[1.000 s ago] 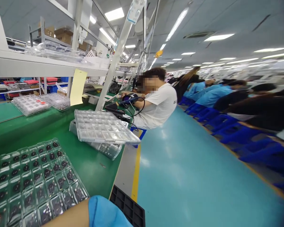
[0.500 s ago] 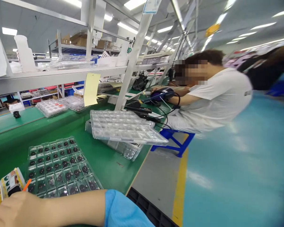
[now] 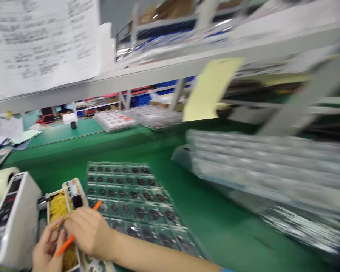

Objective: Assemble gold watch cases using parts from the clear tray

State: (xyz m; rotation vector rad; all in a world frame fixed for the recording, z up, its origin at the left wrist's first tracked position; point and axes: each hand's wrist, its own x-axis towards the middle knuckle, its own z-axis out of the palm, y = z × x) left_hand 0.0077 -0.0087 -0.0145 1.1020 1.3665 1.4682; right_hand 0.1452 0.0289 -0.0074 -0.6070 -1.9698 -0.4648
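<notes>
My right hand is closed around a thin orange stick, whose two ends show on either side of the hand. Its fingertips meet those of my left hand, which is closed in a pinch; what lies between the left fingers is too small to make out. Both hands are over a narrow white box of small yellow pieces. Just right of them lies a clear compartment tray with black round parts in its pockets. A small packet with a black item on it sits beside the box.
A white tape-dispenser-like machine stands at the left. Blurred clear trays are stacked at right on the green table. A shelf rail crosses above, with a yellow note and a written sheet hanging there.
My view has swung left, so the co-worker and aisle are out of sight. My left hand and the white machine have come into view; the right hand appears farther right in the picture.
</notes>
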